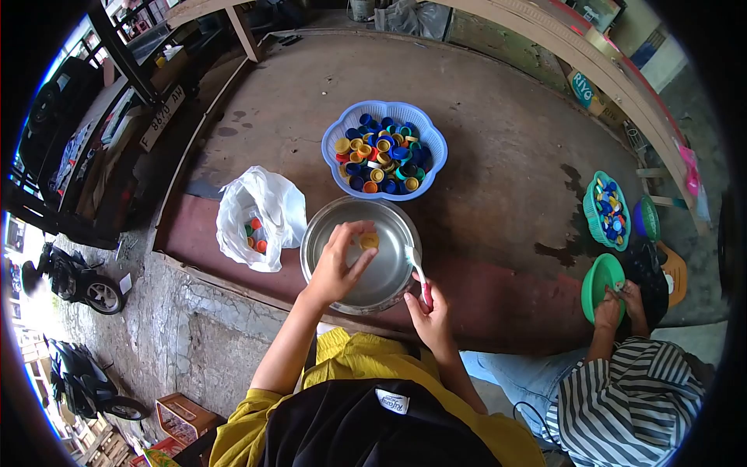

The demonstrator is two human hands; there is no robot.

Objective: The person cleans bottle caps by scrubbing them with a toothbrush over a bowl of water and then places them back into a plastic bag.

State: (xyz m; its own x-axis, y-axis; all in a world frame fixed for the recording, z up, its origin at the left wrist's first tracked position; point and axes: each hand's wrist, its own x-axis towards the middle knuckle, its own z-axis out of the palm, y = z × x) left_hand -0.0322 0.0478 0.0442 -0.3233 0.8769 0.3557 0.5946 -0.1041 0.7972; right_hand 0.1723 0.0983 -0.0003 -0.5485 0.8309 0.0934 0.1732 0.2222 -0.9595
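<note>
My left hand (341, 263) is over a steel basin (311, 289), its thumb and fingers curved around a yellow bottle cap (369, 240). In my right hand (433, 315), at the basin's right rim, is a toothbrush (426, 292) with a dark pink handle and a pale head pointing up and inward. Just beyond the basin, a blue scalloped plastic basket (334, 128) holds many bottle caps in blue, yellow, green and orange. Left of the basin stands an open white plastic bag (284, 210) with several red, orange and green caps inside.
A person in a striped shirt (622, 397) sits to my right, hands in a green bowl (589, 292). Beyond that bowl is a turquoise basket (589, 210) of caps. The brown tabletop (498, 101) has a raised edge. Motorbikes (85, 284) stand at the left.
</note>
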